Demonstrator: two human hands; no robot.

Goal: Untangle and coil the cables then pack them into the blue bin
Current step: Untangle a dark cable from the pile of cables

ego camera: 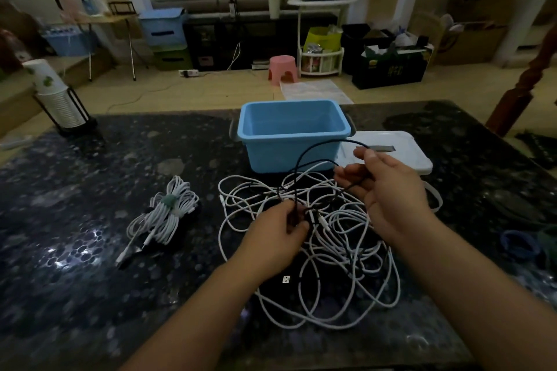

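Note:
A tangle of white cables (340, 253) lies on the dark table in front of the open blue bin (291, 132). A black cable (304, 156) loops up out of the tangle. My left hand (277, 235) pinches the black cable low down, just above the pile. My right hand (382, 190) holds the same black cable higher up, near its end, in front of the bin's right corner. A white cable bundle (164, 214), coiled and tied with a green strap, lies to the left of the tangle.
The bin's white lid (401, 153) lies right of the bin. A stack of paper cups in a black holder (57, 99) stands at the table's far left. Blue and green strap rings (524, 242) lie at the right edge. A wooden post (524, 81) rises at the far right.

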